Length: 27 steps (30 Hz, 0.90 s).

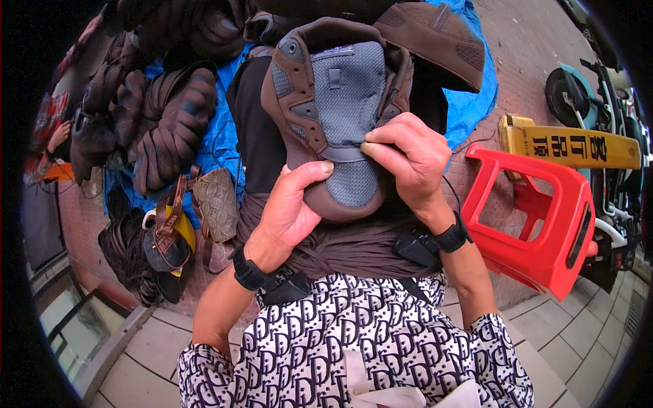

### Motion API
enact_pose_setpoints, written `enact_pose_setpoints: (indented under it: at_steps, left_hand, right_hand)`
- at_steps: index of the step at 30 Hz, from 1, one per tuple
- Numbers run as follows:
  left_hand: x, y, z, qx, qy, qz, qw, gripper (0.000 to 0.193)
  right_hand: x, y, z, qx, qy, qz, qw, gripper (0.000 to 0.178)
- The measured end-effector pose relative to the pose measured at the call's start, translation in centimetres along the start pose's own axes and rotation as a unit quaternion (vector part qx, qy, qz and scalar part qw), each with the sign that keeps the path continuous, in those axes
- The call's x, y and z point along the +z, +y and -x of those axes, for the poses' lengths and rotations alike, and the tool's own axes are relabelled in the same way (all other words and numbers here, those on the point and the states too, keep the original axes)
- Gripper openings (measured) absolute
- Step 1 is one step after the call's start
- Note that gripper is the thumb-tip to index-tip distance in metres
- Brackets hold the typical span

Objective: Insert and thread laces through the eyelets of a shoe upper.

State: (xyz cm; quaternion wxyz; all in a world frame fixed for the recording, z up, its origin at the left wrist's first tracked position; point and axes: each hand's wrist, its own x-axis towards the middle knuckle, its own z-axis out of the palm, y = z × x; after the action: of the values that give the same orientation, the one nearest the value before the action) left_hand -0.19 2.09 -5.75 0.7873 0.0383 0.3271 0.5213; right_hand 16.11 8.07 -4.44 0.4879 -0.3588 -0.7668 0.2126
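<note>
A brown shoe upper [292, 132] with a grey mesh tongue [347, 88] lies over my lap, its rounded toe toward me. My left hand [289, 211] is closed on the toe's left side, thumb on top beside a grey strip [345, 155] that crosses the upper; its other fingers are hidden beneath. At the strip's right end, my right hand [411, 156] pinches the dark tip of what looks like a shoelace [354, 143] between thumb and fingertips. Several eyelets along the upper's left side hold no lace. A bundle of brown laces [340, 241] rests across my lap.
Stacked brown uppers [173, 129] lie on a blue sheet [228, 115] at the left, with more at the far side. Near them are a dark lace heap [129, 251] and a yellow roll [183, 251]. A red stool [537, 211] and a yellow sign [578, 146] stand right.
</note>
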Motion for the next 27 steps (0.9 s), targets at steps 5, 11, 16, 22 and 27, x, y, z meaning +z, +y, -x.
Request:
enact_pose_setpoints:
  at_steps: [5,11,16,22,27]
  left_hand:
    - [-0.43,-0.08,-0.18,-0.006,-0.002,0.008,1.0,0.033]
    - [-0.51,-0.06,0.08,-0.006,-0.008,0.011,1.0,0.033]
    - [-0.26,0.03,-0.26,-0.014,-0.029,0.017,0.999,0.04]
    - [-0.7,-0.11,-0.35,-0.016,-0.035,0.015,0.999,0.039]
    - [-0.81,-0.12,-0.38,-0.016,-0.035,0.02,0.999,0.039]
  right_hand:
    - [0.07,-0.13,-0.04,0.009,-0.004,0.004,1.0,0.008]
    - [-0.16,-0.97,-0.16,-0.014,-0.04,0.08,0.996,0.009]
    - [0.22,-0.63,-0.01,0.043,-0.007,-0.001,0.999,0.007]
    - [0.06,-0.76,0.29,0.073,0.007,-0.038,0.997,0.007]
    - [0.19,-0.85,0.41,0.044,0.01,0.0,0.999,0.007]
